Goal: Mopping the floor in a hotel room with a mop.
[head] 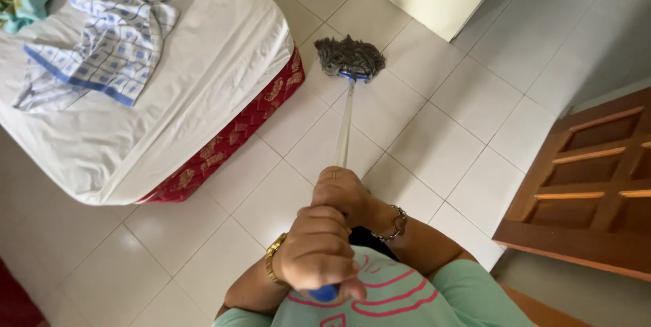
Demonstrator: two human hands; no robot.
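Head view: both hands closed on a mop handle, mop head on the tiled floor.
Bed [203, 62] with checked cloth [108, 35] at left; left hand [317, 252] grips the mop [344, 120] handle's blue end, right hand [344, 193] wrapped just above; grey mop head lies beyond the bed corner; wooden door [590, 184] at right.

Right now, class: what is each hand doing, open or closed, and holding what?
Left hand: closed around the blue top end of the mop handle.
Right hand: closed around the mop handle, further down.
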